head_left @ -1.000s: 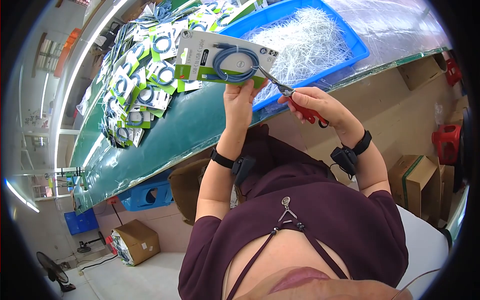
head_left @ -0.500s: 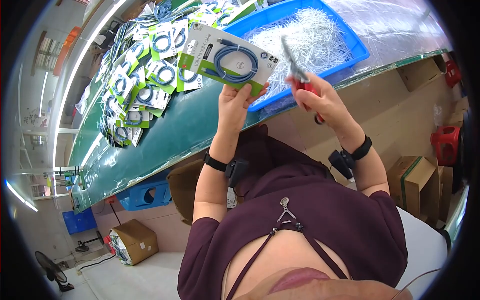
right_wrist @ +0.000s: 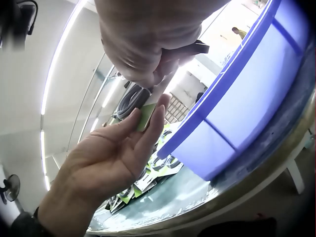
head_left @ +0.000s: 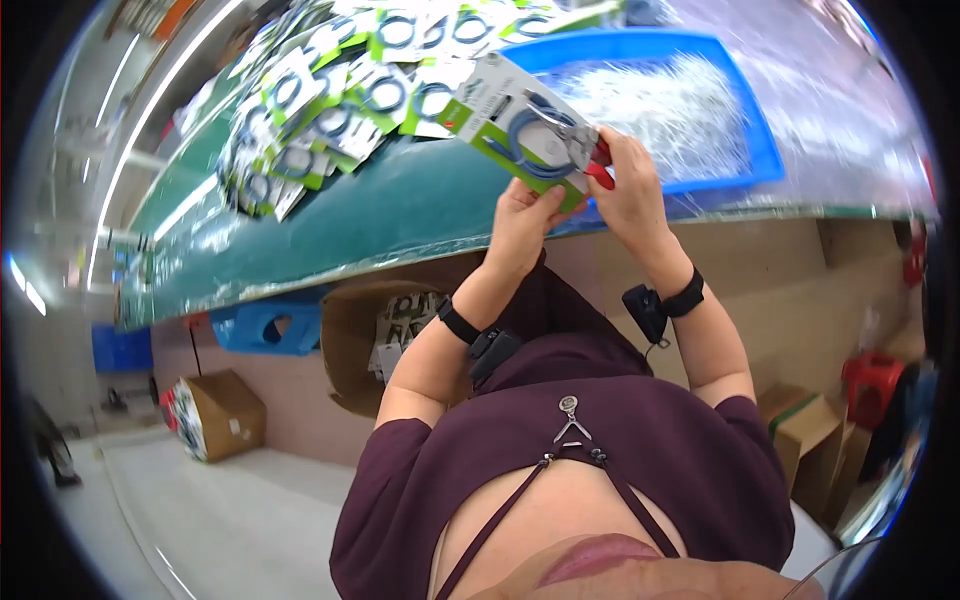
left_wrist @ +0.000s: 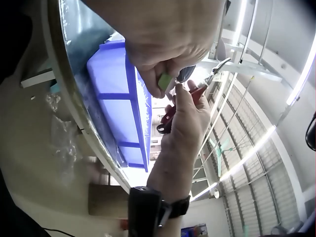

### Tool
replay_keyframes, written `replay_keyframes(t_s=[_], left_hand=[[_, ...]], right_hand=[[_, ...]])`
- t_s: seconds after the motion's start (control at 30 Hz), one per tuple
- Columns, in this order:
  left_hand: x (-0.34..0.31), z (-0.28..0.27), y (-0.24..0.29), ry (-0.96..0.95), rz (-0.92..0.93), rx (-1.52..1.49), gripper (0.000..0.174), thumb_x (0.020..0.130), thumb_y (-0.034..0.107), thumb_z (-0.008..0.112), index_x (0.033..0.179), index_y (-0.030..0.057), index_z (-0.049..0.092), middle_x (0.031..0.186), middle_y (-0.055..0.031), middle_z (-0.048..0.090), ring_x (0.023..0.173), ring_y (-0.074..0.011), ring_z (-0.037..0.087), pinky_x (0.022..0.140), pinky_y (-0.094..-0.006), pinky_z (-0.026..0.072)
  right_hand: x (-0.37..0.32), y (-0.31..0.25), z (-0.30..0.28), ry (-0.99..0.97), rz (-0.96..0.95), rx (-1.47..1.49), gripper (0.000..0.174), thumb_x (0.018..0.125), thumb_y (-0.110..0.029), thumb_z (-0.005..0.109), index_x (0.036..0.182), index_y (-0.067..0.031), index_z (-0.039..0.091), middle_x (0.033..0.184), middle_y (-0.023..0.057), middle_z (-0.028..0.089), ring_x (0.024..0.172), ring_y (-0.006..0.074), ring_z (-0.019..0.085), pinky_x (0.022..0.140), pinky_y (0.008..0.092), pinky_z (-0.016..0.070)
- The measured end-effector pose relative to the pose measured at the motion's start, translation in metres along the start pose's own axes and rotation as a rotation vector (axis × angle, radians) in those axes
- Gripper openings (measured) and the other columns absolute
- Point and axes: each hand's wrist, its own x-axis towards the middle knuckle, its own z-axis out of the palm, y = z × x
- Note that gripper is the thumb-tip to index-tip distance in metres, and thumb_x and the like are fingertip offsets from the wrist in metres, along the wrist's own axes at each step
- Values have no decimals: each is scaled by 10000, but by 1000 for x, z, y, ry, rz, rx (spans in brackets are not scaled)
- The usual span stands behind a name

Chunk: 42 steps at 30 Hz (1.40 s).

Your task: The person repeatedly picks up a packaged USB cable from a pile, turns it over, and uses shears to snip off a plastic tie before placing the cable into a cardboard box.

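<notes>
My left hand (head_left: 522, 228) pinches the lower edge of a white and green retail card (head_left: 488, 132) between thumb and fingers. Fastened to the card is a coiled blue USB-C cable (head_left: 516, 140). Red-handled cutting pliers (head_left: 602, 170) are in my right hand (head_left: 635, 195), their metal blades overlapping the coil in the head view. From the left wrist, the pliers (left_wrist: 169, 118) point up past the card's green corner (left_wrist: 164, 80). In the right wrist view, the left thumb and fingers grip the card (right_wrist: 145, 117) just below the right hand (right_wrist: 153, 39).
A blue tray (head_left: 768, 150) full of thin white plastic strips (head_left: 670, 115) stands behind the hands. Many carded cables (head_left: 385, 95) lie heaped on the green tabletop (head_left: 400, 190) to the left. Below the table edge are a carton (head_left: 345, 350) and a blue stool (head_left: 265, 328).
The pliers moved off the card, then came back over the cable coil. The card has tilted further, its printed end up, and the head view has shifted.
</notes>
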Motion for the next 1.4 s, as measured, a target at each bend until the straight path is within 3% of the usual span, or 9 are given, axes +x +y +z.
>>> replay_keyframes(t_s=[0.27,0.4,0.6,0.73,0.9,1.03,1.13,1.23,1.4], left_hand=[[-49,-50,43,185,175,53,239,952,17,504,1190,10,487,1178,-117,594,1030,-257,630,893,-422,558],[-140,-143,95,614,412,222,252,947,48,521,1194,23,480,1197,-130,587,1023,-279,635,861,-423,562],[-345,-298,81,983,-71,848,414,943,20,516,1342,-17,416,1216,-127,603,1081,-220,610,874,-333,521],[-301,-246,95,1178,120,1398,402,952,56,533,1334,-29,438,1232,-126,607,1099,-195,600,902,-305,494],[-107,-198,123,568,261,719,360,974,145,548,1282,-41,527,1222,-127,613,1124,-197,592,947,-299,471],[47,-186,103,404,724,1620,525,871,247,674,1278,-25,484,1222,-258,544,1166,-393,508,966,-409,432],[116,-167,88,371,710,1792,760,799,351,742,1374,4,387,1321,-270,461,1249,-385,440,998,-401,407],[145,-143,71,684,115,1968,932,714,438,790,1420,31,337,1323,-257,450,1261,-384,420,998,-472,406],[160,-171,55,676,268,1983,1022,667,518,796,1442,52,320,1306,-267,469,1225,-395,461,975,-578,397]], right_hand=[[23,-19,16,-204,-108,37,475,730,55,625,1188,-21,529,981,191,591,934,371,579,809,403,478],[43,43,4,-51,-43,-112,394,793,-17,630,1176,-11,538,973,205,603,898,367,593,792,390,482],[43,106,-37,-59,249,-274,462,884,-235,637,1265,-6,512,995,155,611,904,281,589,804,365,477],[28,87,-47,85,532,413,556,923,-321,585,1358,-5,446,1047,112,587,963,213,555,823,369,471],[14,62,-62,-57,706,1462,612,970,-361,505,1427,12,341,1119,53,541,1029,167,510,830,380,465],[-2,55,-80,-196,786,1554,675,968,-395,500,1456,15,277,1135,46,521,1018,156,507,817,380,471],[-26,43,-96,-138,755,1490,709,960,-416,516,1460,20,266,1131,43,524,1019,153,509,808,369,474],[-42,35,-106,-98,735,1445,735,955,-436,525,1468,15,254,1134,46,526,1020,152,514,807,367,478],[-48,17,-108,-88,725,1353,727,955,-423,538,1482,-9,254,1147,54,527,1007,157,532,844,346,474]])
